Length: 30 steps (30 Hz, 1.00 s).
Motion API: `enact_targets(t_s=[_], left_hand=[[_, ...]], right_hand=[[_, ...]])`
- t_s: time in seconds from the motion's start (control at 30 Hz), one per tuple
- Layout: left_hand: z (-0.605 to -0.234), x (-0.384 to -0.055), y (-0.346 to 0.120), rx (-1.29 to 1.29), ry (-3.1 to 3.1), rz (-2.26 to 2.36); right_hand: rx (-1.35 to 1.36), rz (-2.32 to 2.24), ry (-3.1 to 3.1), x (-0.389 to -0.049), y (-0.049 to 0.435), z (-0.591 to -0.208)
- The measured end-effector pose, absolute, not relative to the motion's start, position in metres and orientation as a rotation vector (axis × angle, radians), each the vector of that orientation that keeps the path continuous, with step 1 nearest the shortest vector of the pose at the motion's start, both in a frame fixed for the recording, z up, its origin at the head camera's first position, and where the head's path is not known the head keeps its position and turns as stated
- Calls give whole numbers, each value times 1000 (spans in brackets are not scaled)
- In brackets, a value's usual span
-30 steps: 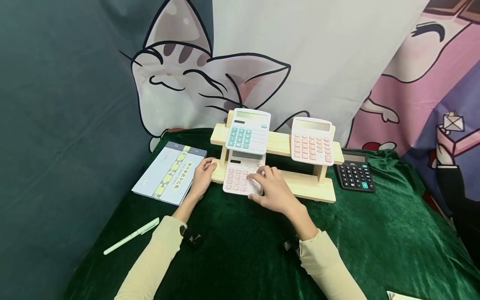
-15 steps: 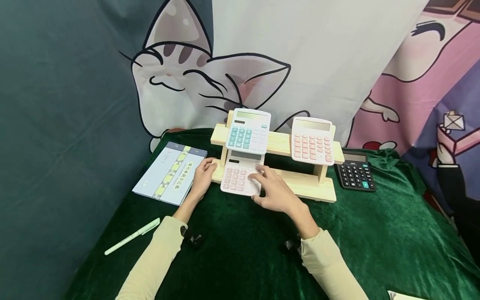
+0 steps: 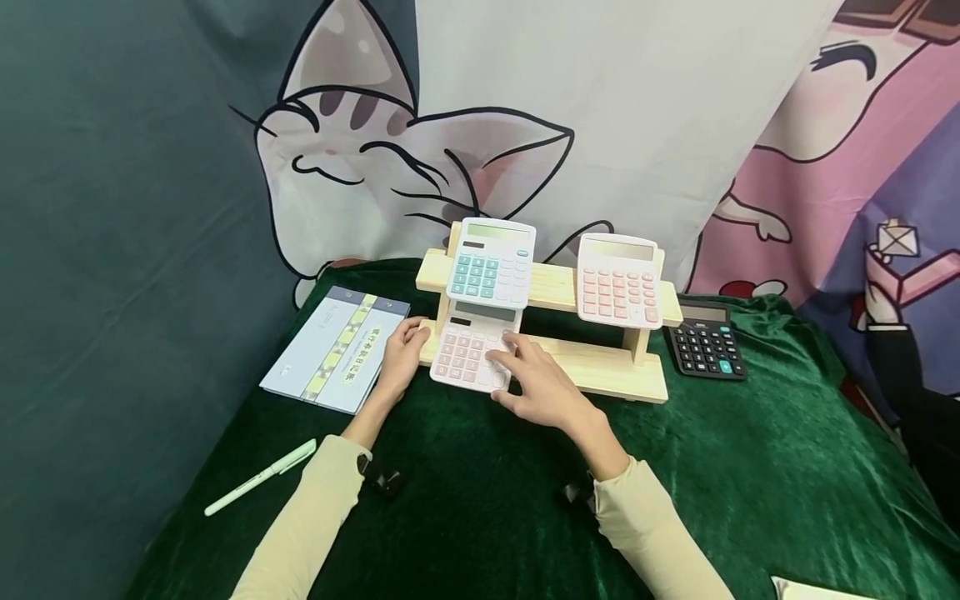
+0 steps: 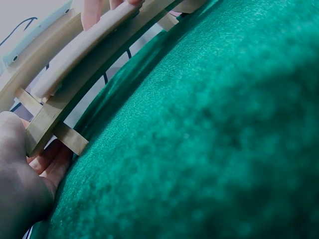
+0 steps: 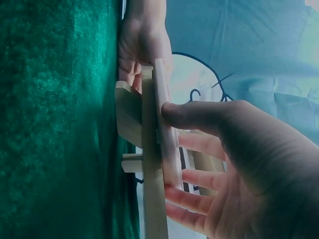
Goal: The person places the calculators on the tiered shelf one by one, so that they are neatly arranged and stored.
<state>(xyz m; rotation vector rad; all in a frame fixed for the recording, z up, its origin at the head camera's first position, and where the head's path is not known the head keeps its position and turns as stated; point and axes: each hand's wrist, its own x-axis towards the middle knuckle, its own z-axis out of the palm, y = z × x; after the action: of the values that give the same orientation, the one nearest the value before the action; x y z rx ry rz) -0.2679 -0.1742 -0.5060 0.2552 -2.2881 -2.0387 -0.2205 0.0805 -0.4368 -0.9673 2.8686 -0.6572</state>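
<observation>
A pale pink calculator (image 3: 467, 348) leans on the lower board of a two-tier wooden stand (image 3: 607, 369), toward its left end. My right hand (image 3: 546, 385) holds it by the right side, thumb at the lower front edge (image 5: 172, 112) and fingers spread along the side and face. My left hand (image 3: 402, 354) grips the left end of the lower board, with the thumb above and fingers curled beneath it, as the left wrist view shows. Directly above, a white calculator with teal keys (image 3: 480, 275) leans on the upper board and overlaps the pink one's top.
A white calculator with pink keys (image 3: 618, 287) occupies the upper board's right end. Behind the stand's right side lies a black calculator (image 3: 705, 346). Left of the stand are a light blue notebook (image 3: 318, 342) and a pale green pen (image 3: 261, 477) on the green cloth (image 3: 465, 517).
The pale pink calculator has slid left along the lower board, and my right hand has shifted left with it. My left hand keeps its grip on the stand. The head view has turned slightly.
</observation>
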Motion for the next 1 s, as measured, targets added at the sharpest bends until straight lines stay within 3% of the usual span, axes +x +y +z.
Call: enact_targets(t_s=[0.47, 0.77, 1.0], left_hand=[[-509, -269, -175, 258, -2267, -2072], [-507, -269, -174, 251, -2270, -2065], [-507, -271, -175, 248, -2291, -2051]], right_hand=[[-959, -781, 2845, -225, 95, -426], [-1002, -1012, 2828, -213, 122, -378], [-966, -1357, 3071, -204, 178, -343]])
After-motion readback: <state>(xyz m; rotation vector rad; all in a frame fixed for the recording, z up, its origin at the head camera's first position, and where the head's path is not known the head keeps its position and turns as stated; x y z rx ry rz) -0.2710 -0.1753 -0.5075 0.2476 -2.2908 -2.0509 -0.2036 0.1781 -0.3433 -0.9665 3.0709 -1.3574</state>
